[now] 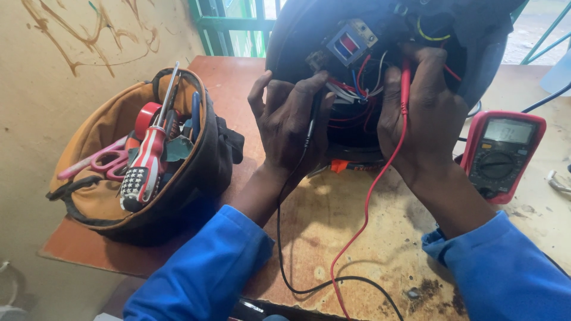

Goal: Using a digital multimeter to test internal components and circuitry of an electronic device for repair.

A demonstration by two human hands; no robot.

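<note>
A: At the desk's [369,238] far edge, where are both hands working?

B: Left hand [291,122] is pinching the black probe [313,119]; right hand [425,113] is gripping the red probe [405,77]. Both tips are reaching into the wiring [357,89] of the dark housing [297,30], directly beyond the fingers. Multimeter [502,154] is lying just right.

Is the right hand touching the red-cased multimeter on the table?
Apart. The head view shows the right hand gripping the red probe inside the dark appliance housing, with bare table between it and the red-cased multimeter.
</note>
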